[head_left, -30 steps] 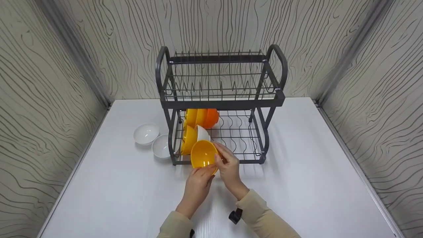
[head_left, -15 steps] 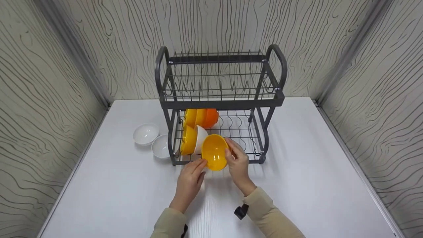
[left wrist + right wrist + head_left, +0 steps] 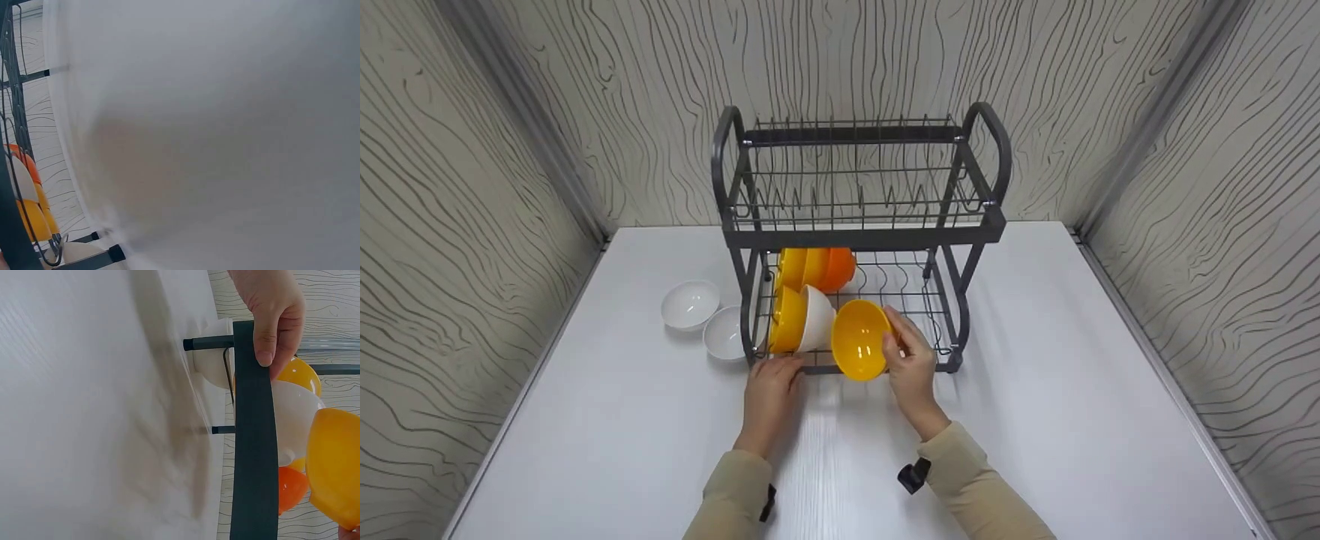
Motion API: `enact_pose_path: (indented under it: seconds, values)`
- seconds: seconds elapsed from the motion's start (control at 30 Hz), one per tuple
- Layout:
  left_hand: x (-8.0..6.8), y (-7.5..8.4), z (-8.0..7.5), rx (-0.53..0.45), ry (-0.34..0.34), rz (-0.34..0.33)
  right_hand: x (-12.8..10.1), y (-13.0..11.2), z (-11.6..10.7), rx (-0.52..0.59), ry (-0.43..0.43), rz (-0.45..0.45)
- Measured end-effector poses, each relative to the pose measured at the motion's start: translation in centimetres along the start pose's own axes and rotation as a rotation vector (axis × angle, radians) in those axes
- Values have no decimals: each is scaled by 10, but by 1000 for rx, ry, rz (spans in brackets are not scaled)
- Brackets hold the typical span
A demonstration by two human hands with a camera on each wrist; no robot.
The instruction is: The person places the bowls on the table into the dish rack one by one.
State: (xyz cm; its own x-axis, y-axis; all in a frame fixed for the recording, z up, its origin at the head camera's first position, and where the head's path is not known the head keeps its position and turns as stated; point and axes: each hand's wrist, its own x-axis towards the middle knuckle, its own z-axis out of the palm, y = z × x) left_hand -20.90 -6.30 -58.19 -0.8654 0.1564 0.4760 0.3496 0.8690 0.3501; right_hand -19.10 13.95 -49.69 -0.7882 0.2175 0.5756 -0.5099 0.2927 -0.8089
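since a second ago the left hand (image 3: 770,382) has let go of the yellow bowl (image 3: 860,339) and now grips the rack (image 3: 855,236) front bar. the right hand (image 3: 911,358) alone pinches the bowl's rim, tilted at the rack's lower shelf, beside a white bowl (image 3: 816,319).

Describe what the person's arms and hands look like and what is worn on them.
Both hands, left hand and right hand, are bare, without gloves. Each arm wears a long beige sleeve reaching the wrist. A small black device is strapped under each wrist.
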Motion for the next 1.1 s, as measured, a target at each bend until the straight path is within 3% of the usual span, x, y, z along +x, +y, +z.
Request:
enact_pose_path:
  seconds: [0.27, 0.47, 0.83, 1.1]
  values:
    - [3, -9, 7, -101, 49, -19, 7, 15, 4, -44, 7, 46]
    - [5, -12, 8, -154, 17, -41, 10, 40, 8, -47, -4, 60]
    - [6, -11, 9, -157, 47, -37, 21, 53, 15, -84, -9, 5]
    - [6, -12, 10, -102, 68, 1, 30, 58, 21, -136, 8, -6]
